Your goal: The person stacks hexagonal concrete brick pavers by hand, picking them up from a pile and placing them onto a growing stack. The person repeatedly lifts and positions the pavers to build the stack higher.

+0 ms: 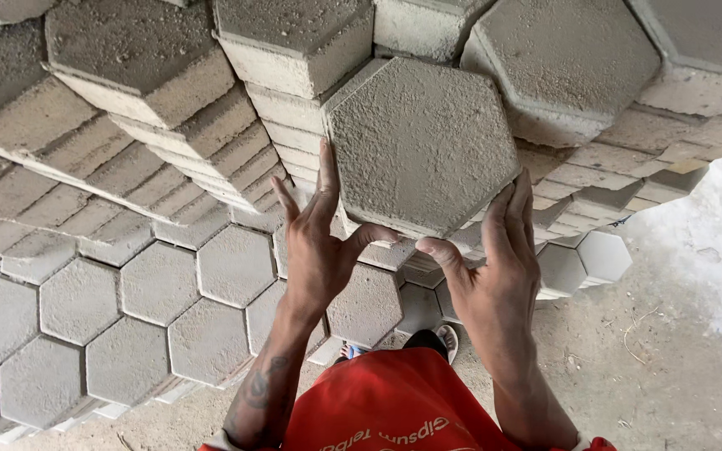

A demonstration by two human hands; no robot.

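A grey hexagonal concrete paver (421, 144) sits at the top of a stack, its rough face toward me. My left hand (317, 242) presses against its lower left edge, fingers spread and thumb under the near rim. My right hand (495, 259) grips its lower right edge, fingers up along the side and thumb below. Both hands hold this paver together.
Tall stacks of hexagonal pavers (211, 125) rise on the left and behind. A single layer of pavers (127, 309) lies low on the left. Sandy ground (662, 367) spreads to the right. My red shirt (394, 409) fills the bottom centre.
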